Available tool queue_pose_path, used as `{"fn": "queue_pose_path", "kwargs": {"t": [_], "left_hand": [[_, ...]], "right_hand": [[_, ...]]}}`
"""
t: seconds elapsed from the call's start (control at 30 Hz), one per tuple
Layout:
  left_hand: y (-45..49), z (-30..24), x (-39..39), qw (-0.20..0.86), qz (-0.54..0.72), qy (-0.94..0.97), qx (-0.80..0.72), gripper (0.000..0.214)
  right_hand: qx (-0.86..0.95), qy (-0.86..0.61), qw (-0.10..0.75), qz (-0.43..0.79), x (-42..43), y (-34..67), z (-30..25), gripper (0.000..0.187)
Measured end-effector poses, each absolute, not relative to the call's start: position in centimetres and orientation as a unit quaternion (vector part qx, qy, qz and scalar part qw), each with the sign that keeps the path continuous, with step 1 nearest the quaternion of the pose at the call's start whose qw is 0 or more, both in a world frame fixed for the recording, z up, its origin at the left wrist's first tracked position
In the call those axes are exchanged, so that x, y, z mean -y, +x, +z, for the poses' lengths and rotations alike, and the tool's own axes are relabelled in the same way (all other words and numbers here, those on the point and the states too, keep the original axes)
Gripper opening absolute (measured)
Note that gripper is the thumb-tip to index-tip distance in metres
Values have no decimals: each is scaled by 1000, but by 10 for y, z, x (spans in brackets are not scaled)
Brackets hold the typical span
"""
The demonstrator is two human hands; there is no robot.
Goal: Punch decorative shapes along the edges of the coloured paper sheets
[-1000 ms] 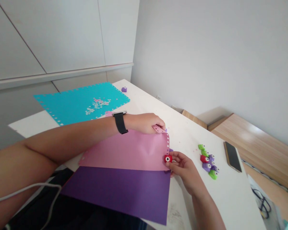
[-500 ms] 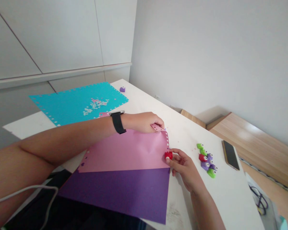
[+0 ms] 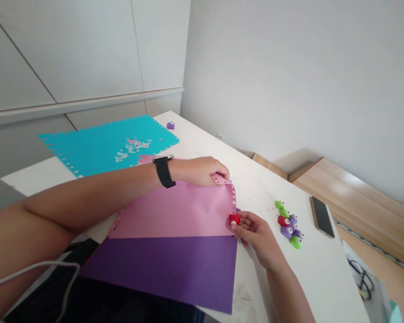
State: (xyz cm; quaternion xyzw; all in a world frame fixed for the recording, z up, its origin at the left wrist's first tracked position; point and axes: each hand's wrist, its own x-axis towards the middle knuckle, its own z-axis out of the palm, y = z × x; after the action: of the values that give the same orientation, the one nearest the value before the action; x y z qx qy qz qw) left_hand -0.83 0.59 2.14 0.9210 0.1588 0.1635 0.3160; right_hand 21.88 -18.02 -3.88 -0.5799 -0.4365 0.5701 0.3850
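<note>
Pinching a small red craft punch onto the right edge of a pink paper sheet with the thumb and fingertips of the right hand, curled closed and not spread. Gripping the punch from outside the sheet, probably to square it against the paper's rim. Running up that same edge toward the far corner, a line of small punched holes.

Pinching the sheet's upturned far corner between thumb and fingers, the left hand, its arm reaching across the body, a black watch strap on the wrist. Lifting that corner, likely to keep the edge taut and steady near the punch.

Lying partly under the pink sheet, a purple paper sheet, overhanging the near side of a white table, perhaps as backing. Resting farther off on the tabletop, beyond the left forearm, a teal paper sheet with notched edges, carrying a loose pile of pale paper cut-outs, apparently gathered there out of the way.

Grouped just right of the right hand, a cluster of green, red and purple craft punches, within easy reach for swapping. Set apart near the far corner of the teal sheet, a small purple craft punch. Lying near the table's right edge, a smartphone, beside a wooden surface. Trailing across the lower left, a white cable.
</note>
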Motion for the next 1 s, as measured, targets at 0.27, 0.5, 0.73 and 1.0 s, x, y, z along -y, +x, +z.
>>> {"fn": "queue_pose_path", "kwargs": {"t": [0.27,0.5,0.73,1.0], "left_hand": [[-8,23,-5,314,166,922,-157,18],[-9,23,-6,309,181,921,-153,18],[-10,23,-6,297,177,925,-156,18],[-10,25,-6,293,173,928,-154,19]], "right_hand": [[441,-582,383,566,180,220,-40,38],[446,-559,428,553,176,214,-44,35],[460,-533,427,568,178,212,-48,32],[443,-542,430,570,177,213,-49,42]]}}
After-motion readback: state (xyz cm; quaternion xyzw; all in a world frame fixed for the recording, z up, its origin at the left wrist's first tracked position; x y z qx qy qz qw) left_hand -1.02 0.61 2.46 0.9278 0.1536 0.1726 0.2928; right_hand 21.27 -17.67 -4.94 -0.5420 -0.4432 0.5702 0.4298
